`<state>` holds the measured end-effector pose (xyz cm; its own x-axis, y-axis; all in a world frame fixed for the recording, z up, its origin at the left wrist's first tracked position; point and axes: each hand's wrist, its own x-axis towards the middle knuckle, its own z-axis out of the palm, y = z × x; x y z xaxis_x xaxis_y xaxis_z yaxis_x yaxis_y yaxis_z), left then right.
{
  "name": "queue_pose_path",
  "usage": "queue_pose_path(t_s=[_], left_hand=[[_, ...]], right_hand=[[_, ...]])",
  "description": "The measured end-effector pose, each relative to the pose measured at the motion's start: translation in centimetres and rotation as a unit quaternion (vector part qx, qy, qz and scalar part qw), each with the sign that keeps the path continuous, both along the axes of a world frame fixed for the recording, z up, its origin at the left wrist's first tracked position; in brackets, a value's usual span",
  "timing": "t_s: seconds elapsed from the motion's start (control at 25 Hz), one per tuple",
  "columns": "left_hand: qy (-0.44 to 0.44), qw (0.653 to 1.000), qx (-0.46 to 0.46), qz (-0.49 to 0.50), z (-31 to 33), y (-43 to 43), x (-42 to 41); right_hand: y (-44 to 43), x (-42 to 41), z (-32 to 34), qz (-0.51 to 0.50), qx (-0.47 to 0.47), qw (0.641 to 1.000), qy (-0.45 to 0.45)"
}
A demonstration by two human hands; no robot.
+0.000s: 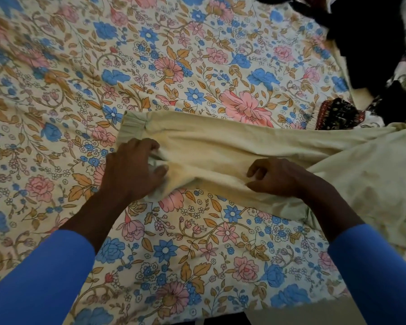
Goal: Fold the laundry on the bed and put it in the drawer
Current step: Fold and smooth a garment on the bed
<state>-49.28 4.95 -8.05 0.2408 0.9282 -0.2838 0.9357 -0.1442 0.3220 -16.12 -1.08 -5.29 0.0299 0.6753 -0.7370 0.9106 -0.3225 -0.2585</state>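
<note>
A pale yellow garment (220,146) lies stretched across the floral bedsheet (174,55), its ribbed cuff pointing left and its wider body spreading to the right edge. My left hand (131,170) grips the near sleeve end, fingers curled into the cloth just below the cuff. My right hand (277,177) pinches the lower fold of the same garment further right. Both forearms wear blue sleeves.
A heap of dark clothes (366,38) sits at the top right of the bed. A dark patterned piece with red trim (338,116) lies just above the yellow garment. The bed's near edge runs along the bottom of the view.
</note>
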Motion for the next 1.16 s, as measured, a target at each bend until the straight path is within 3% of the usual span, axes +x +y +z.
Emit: queue_pose_path(t_s=[0.08, 0.2, 0.28, 0.4, 0.44, 0.52, 0.6, 0.64, 0.72, 0.8, 0.88, 1.04, 1.16], left_hand=[[0.071, 0.99, -0.107, -0.061, 0.3, 0.7, 0.2], [0.057, 0.982, -0.154, -0.09, 0.7, 0.7, -0.5], [0.016, 0.979, -0.179, -0.097, 1.4, 0.2, -1.3], [-0.082, 0.977, -0.199, -0.012, 2.5, -0.3, -2.7], [-0.123, 0.975, -0.183, 0.019, 3.1, -0.4, -3.0], [-0.189, 0.98, -0.04, 0.039, 4.2, -0.5, -3.3], [-0.168, 0.976, 0.133, 0.04, 4.5, 0.0, -2.8], [-0.125, 0.974, 0.177, 0.061, 4.1, 0.6, -2.4], [-0.093, 0.973, 0.12, 0.176, 2.5, 1.9, -1.6], [-0.155, 0.924, -0.007, 0.349, 1.2, 3.0, -0.6], [-0.184, 0.879, -0.069, 0.434, -0.1, 3.7, -0.4], [-0.205, 0.92, 0.047, 0.33, -0.9, 4.5, -1.9], [-0.251, 0.929, 0.147, 0.228, -1.5, 3.7, -2.8]], right_hand=[[-0.1, -0.2, 0.3, 0.005, -0.043, 0.999, 0.005], [0.0, 0.1, 0.8, 0.012, -0.026, 0.999, 0.015], [0.0, 0.4, 1.0, -0.003, 0.038, 0.999, 0.027], [0.2, 0.7, 1.5, -0.075, 0.185, 0.976, 0.081], [0.5, 0.6, 1.8, -0.107, 0.229, 0.961, 0.11], [1.5, 0.0, 2.1, -0.156, 0.314, 0.926, 0.138], [3.5, -0.7, 1.0, -0.157, 0.384, 0.907, 0.072], [4.6, -1.3, 0.1, -0.138, 0.404, 0.904, 0.006], [5.8, -3.2, -1.7, -0.101, 0.409, 0.901, -0.103], [5.9, -5.9, -3.3, -0.055, 0.427, 0.897, -0.1], [5.0, -9.6, -4.6, 0.011, 0.44, 0.896, -0.052], [2.8, -15.0, -7.9, 0.112, 0.312, 0.943, -0.037], [2.0, -15.5, -9.5, 0.131, 0.31, 0.94, -0.054]])
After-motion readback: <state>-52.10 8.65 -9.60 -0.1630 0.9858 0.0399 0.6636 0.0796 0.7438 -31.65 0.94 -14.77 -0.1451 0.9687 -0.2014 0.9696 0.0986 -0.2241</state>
